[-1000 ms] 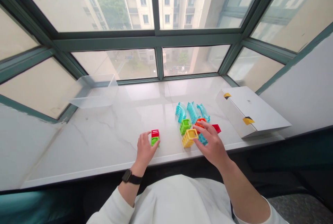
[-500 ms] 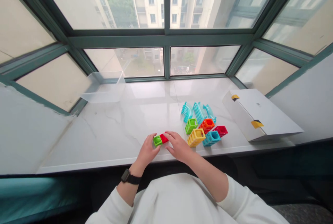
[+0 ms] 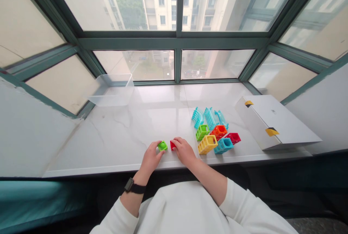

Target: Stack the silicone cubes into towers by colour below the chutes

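My left hand (image 3: pixel 150 159) pinches a small green cube block (image 3: pixel 162 146) on the white marble sill (image 3: pixel 122 132). Just right of it, my right hand (image 3: pixel 185 151) closes its fingers on a small red block (image 3: pixel 172 144); the two blocks sit a little apart. To the right lies a cluster of toy pieces: a green cage block (image 3: pixel 202 131), an orange one (image 3: pixel 218 131), a yellow one (image 3: pixel 207 144), a blue one (image 3: pixel 223 145), a dark red one (image 3: pixel 233 138) and several curved turquoise track pieces (image 3: pixel 210 117).
A clear plastic tub (image 3: pixel 112 89) stands at the back left by the window. A white cardboard box with yellow tape (image 3: pixel 274 121) lies at the right end of the sill. A black watch is on my left wrist (image 3: pixel 133 187).
My right hand left the block cluster, came over to the stacked red and green blocks, and pulled the red one off; they now sit side by side, apart.
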Demonstrator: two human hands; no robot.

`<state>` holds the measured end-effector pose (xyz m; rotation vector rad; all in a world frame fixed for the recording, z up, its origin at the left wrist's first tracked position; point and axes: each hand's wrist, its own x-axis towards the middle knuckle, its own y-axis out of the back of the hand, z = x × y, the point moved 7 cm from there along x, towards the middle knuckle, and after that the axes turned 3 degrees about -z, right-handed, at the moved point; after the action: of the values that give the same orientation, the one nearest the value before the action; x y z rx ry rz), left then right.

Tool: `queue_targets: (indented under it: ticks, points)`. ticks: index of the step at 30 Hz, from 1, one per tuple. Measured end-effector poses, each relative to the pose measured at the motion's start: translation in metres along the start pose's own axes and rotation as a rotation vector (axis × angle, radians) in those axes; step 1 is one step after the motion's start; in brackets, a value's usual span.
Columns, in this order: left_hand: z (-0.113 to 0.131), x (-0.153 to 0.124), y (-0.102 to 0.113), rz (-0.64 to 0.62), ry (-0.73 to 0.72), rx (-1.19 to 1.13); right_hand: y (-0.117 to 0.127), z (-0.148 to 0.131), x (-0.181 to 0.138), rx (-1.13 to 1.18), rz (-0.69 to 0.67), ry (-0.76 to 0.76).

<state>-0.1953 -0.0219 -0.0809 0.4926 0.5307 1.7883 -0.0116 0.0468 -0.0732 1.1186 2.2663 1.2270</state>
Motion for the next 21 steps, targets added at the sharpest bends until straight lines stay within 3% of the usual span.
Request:
queue_targets:
  ticks: [3,6,9,14,17,21]
  points:
    - [-0.004,-0.002,0.025,0.098,0.082,-0.134,-0.001,-0.002,-0.001,-0.015,0.000,-0.010]
    - [-0.002,-0.007,0.043,0.122,0.167,-0.442,0.000,-0.004,-0.001,-0.040,-0.019,-0.010]
    - [0.011,-0.014,0.056,0.141,0.189,-0.712,0.001,-0.004,0.000,-0.064,-0.039,-0.011]
    - [0.039,-0.024,0.065,0.136,0.180,-0.959,0.009,-0.013,-0.003,-0.049,-0.057,-0.014]
    - [0.052,-0.026,0.062,0.077,0.189,-1.065,0.032,-0.031,-0.010,0.024,0.014,0.028]
    - [0.073,-0.024,0.046,-0.042,0.196,-1.193,0.082,-0.064,-0.027,0.176,0.173,0.185]
